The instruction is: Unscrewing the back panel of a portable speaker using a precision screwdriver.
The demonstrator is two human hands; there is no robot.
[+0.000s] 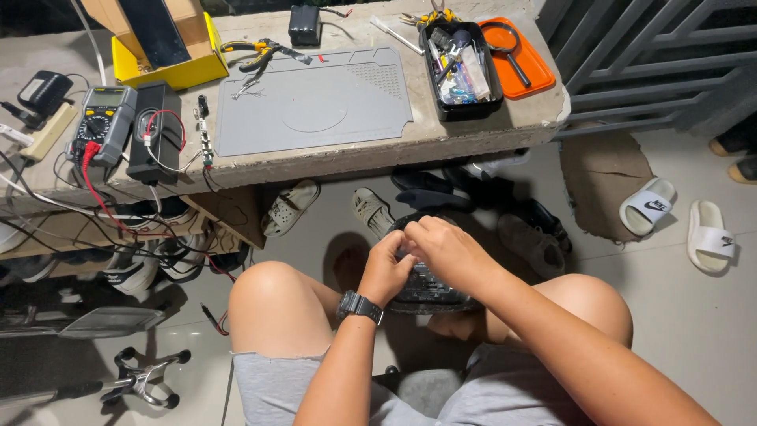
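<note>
A makeshift home repair bench. On the concrete slab lie a multimeter and grey work mat. Shoes sit beneath it.

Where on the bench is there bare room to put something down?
The grey mat is bare, between the black tray and the multimeter. The left end is crowded with meters and wires. Both hands, left hand and right hand, grip a dark device.

I see a rough concrete workbench across 12 o'clock, w/ a wooden shelf under it at 9. Pale tiled floor at 3–4 o'clock, lit bright. Dark metal grille at 1–2. Lower left, approx 8, sits in shadow.
</note>
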